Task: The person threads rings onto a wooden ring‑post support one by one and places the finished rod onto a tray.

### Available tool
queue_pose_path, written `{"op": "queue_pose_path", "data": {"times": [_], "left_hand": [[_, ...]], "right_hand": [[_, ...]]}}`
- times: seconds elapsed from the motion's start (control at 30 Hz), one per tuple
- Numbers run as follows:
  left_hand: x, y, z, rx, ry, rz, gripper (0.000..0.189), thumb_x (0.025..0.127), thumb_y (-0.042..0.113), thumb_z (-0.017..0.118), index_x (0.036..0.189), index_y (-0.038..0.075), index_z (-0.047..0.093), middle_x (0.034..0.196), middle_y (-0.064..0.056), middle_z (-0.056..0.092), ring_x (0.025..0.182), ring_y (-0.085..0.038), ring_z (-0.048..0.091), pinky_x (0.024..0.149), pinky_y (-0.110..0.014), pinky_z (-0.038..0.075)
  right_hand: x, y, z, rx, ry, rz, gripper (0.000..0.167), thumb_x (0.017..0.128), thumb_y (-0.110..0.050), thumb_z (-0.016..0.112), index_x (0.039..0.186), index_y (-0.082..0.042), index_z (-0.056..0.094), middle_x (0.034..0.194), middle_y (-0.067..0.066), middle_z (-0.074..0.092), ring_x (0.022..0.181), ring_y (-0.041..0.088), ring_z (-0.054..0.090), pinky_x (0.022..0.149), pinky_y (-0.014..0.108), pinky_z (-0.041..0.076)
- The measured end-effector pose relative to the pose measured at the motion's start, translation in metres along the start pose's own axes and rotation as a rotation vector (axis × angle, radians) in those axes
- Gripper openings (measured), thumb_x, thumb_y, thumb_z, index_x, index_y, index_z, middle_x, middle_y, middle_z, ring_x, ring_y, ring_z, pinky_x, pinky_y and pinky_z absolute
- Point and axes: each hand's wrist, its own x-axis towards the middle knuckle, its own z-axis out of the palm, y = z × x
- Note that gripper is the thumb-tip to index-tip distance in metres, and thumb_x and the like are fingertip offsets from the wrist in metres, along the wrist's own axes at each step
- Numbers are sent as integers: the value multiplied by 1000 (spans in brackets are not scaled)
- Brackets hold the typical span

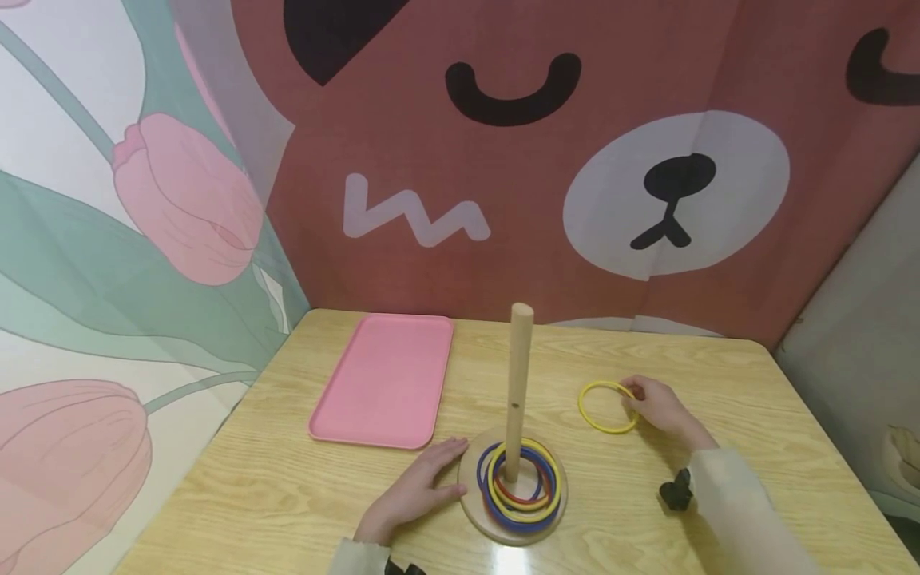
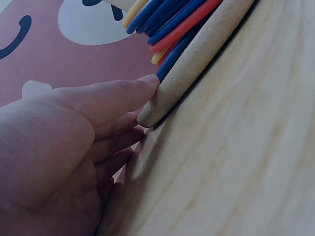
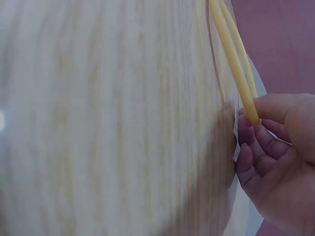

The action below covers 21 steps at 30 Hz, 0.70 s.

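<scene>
In the head view my right hand (image 1: pixel 657 403) pinches a yellow ring (image 1: pixel 584 409) at its right side, over the table right of the post. The right wrist view shows the thumb and fingers of that hand (image 3: pixel 275 147) on the ring's end (image 3: pixel 235 61). A wooden post (image 1: pixel 519 383) stands upright on a round wooden base (image 1: pixel 474 511). Several blue, red and yellow rings (image 1: pixel 525 521) lie stacked around the post's foot. At the base's left edge rests my left hand (image 1: pixel 417 487), fingers extended. Its thumb tip meets the rim (image 2: pixel 170 101) in the left wrist view.
A pink tray (image 1: pixel 384 379) lies at the back left of the wooden table (image 1: pixel 632 519). Behind the table hangs a cloth (image 1: pixel 402 152) printed with a bear, with a tulip-patterned one (image 1: pixel 194 200) to the left.
</scene>
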Motion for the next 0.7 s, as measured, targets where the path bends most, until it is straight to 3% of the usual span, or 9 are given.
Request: {"op": "queue_pose_path", "data": {"times": [0.23, 0.5, 0.7], "left_hand": [[0, 1, 0, 10, 2, 2, 65, 91, 37, 63, 147, 9, 42, 154, -11, 40, 144, -36, 32, 116, -63, 23], [0, 1, -1, 5, 1, -2, 65, 91, 38, 63, 147, 10, 42, 154, -11, 40, 144, -36, 32, 116, -63, 23], [0, 1, 0, 6, 0, 4, 66, 91, 39, 63, 146, 10, 42, 154, -11, 40, 144, -36, 32, 116, -63, 23]], "right_hand": [[-7, -4, 0, -9, 71, 73, 23, 90, -10, 64, 108, 5, 64, 98, 22, 68, 93, 39, 64, 80, 50, 55], [-13, -8, 1, 23, 138, 125, 19, 91, -13, 65, 102, 2, 69, 82, 9, 72, 75, 15, 62, 61, 24, 48], [-20, -17, 1, 72, 180, 190, 20, 92, -11, 64, 103, 4, 70, 84, 14, 74, 73, 19, 66, 59, 21, 48]]}}
